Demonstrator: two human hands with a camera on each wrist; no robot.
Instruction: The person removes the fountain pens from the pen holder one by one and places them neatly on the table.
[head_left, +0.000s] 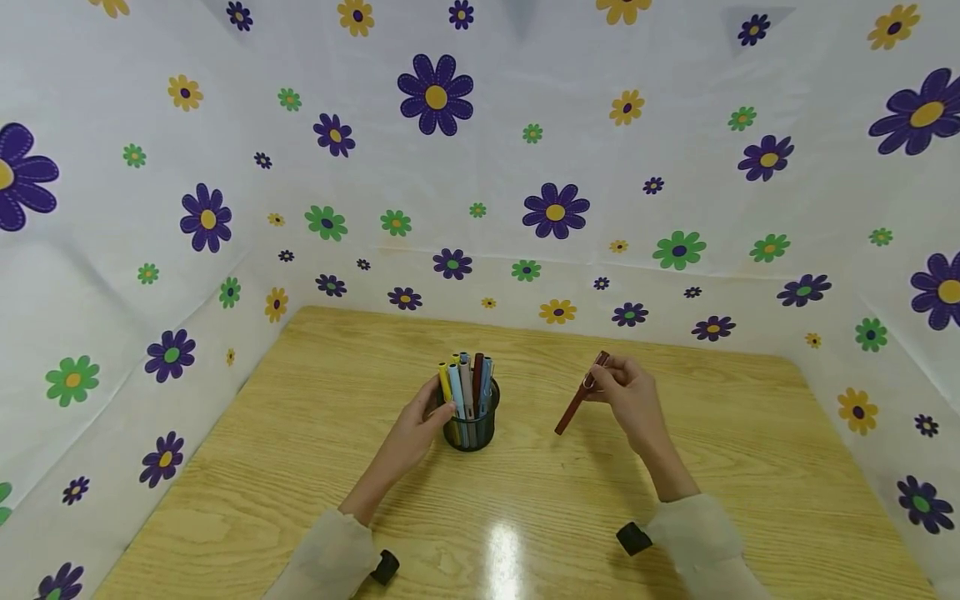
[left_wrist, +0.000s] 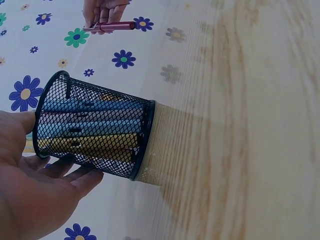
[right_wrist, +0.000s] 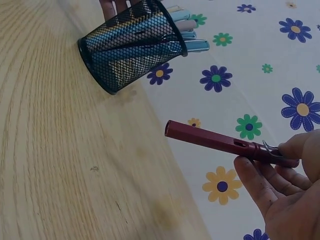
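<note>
A black mesh pen cup (head_left: pixel 468 433) stands upright on the table, filled with several pens (head_left: pixel 459 387) in yellow, light blue, grey and dark red. My left hand (head_left: pixel 412 429) grips the cup from its left side, the thumb by the rim and the fingers around the far side. To the right of the cup, my right hand (head_left: pixel 630 398) pinches a dark red fountain pen (right_wrist: pixel 210 141) by its clip end. The pen is tilted above the table, its other end pointing down and left, apart from the cup.
The wooden table (head_left: pixel 510 500) has light glare near its front. A white flower-print cloth (head_left: pixel 495 150) stands behind and along both sides. Both sleeves bear a black strap piece, such as the one by the right wrist (head_left: pixel 633 538).
</note>
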